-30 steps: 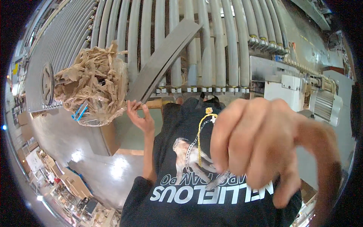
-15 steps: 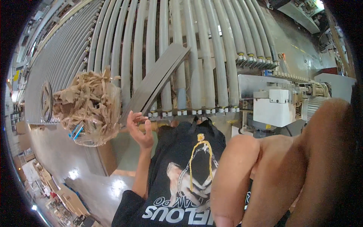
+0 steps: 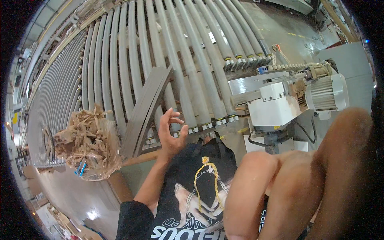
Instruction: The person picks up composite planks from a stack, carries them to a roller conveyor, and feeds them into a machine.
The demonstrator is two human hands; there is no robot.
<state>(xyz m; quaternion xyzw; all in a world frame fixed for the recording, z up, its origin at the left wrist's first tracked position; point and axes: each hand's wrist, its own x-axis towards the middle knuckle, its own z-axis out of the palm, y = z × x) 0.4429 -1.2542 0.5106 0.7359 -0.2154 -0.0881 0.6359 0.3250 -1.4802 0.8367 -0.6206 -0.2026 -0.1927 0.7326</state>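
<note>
My left hand [image 3: 172,133] is raised in front of my black shirt, at the near edge of the roller conveyor [image 3: 176,76]. Its fingers are loosely curved and apart, with nothing between them. Just to its left, long grey-brown flat strips [image 3: 146,108] lie together at a slant across the rollers, apart from the hand. My right hand [image 3: 286,188] looms very large at the lower right, close to the camera. Its fingers are bent and pressed together; whatever they grip is out of sight.
A clear plastic bag of crumpled brown paper [image 3: 88,144] stands at the left by the conveyor's corner. On the right is a machine with a white housing [image 3: 276,104] and a finned motor [image 3: 328,96]. A cardboard box [image 3: 120,186] stands below the bag.
The view has shifted and turned, so the conveyor and strips appear further left. My left hand has moved right and slightly up, away from the strips' near end. My right hand stays put.
</note>
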